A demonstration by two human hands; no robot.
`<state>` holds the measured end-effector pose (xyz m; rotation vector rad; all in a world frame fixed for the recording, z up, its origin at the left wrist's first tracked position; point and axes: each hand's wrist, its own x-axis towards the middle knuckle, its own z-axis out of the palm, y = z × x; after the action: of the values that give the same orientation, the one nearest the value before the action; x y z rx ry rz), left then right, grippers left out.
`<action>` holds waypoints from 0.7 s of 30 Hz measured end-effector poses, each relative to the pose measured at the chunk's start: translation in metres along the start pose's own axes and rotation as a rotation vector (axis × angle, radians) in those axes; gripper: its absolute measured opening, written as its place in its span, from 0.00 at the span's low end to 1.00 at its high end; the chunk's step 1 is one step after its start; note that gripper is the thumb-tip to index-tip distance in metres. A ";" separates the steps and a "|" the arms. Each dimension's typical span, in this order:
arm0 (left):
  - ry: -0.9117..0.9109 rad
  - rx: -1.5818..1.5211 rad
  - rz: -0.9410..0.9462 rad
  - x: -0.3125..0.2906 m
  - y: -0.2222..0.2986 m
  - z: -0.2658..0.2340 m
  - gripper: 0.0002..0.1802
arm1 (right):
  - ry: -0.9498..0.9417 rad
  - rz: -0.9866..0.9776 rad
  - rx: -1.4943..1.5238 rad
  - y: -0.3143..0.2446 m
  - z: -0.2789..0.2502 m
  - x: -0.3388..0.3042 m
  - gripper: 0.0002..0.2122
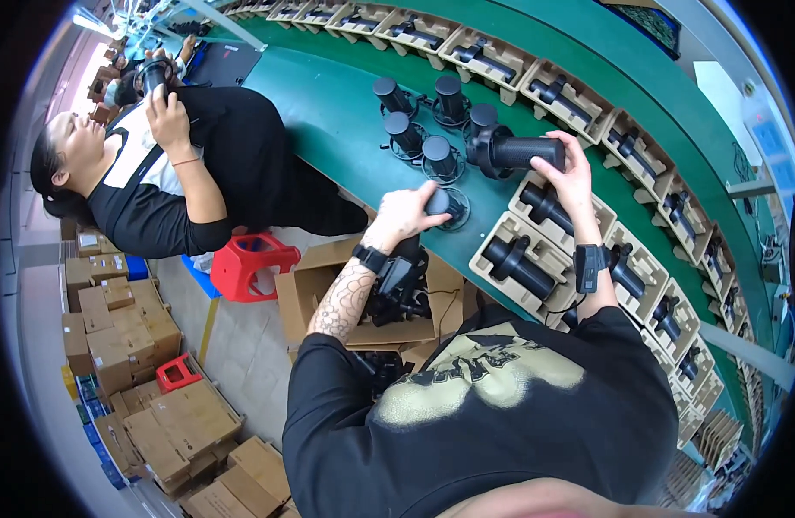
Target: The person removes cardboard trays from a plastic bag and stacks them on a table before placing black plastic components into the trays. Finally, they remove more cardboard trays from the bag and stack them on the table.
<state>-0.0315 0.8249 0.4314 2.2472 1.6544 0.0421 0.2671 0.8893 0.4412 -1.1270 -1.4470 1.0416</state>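
Note:
A black cylindrical microphone with a mesh grille and a ring-shaped mount lies sideways in the air above the green bench, with my right hand closed around its end. At the bench's near edge, my left hand has its thumb and fingers around the top of another black microphone, which stands upright on a round base. Just beyond, several similar upright microphones stand grouped together. Moulded cardboard trays holding black microphones sit beside my right forearm.
A long row of filled trays runs along the bench's far side. Below my left arm is an open carton with black parts. To the left, a co-worker handles a black item near a red stool. Stacked cartons stand on the floor.

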 end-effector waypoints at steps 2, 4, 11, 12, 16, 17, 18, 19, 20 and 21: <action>0.185 -0.142 -0.178 -0.035 -0.009 0.005 0.33 | 0.124 0.240 0.350 -0.007 -0.007 -0.024 0.16; 0.480 -0.396 -0.251 -0.084 -0.022 0.023 0.31 | 0.177 0.315 0.418 -0.007 -0.017 -0.056 0.16; 0.955 -1.926 -0.873 -0.288 -0.017 0.158 0.28 | 0.191 0.765 0.875 -0.022 -0.047 -0.208 0.20; 0.807 -2.195 -0.839 -0.316 -0.028 0.189 0.34 | 0.203 0.744 0.928 -0.024 -0.052 -0.233 0.20; 0.299 -2.678 -0.302 -0.382 0.029 0.280 0.33 | 0.317 0.656 0.917 -0.032 -0.082 -0.330 0.18; 0.273 -2.701 -0.280 -0.381 0.041 0.284 0.33 | 0.377 0.606 0.844 -0.038 -0.089 -0.347 0.18; 0.245 -2.725 -0.257 -0.378 0.053 0.288 0.33 | 0.439 0.556 0.769 -0.045 -0.100 -0.362 0.17; 0.213 -2.749 -0.243 -0.378 0.065 0.292 0.34 | 0.492 0.539 0.760 -0.050 -0.115 -0.378 0.17; 0.183 -2.770 -0.227 -0.377 0.078 0.295 0.34 | 0.492 0.492 0.731 -0.053 -0.132 -0.388 0.17; 0.161 -2.790 -0.221 -0.383 0.089 0.298 0.34 | 0.489 0.453 0.703 -0.055 -0.150 -0.400 0.16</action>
<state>-0.0032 0.3684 0.2472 -0.1816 0.3354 1.3127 0.4402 0.4944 0.4405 -1.0839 -0.3785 1.3225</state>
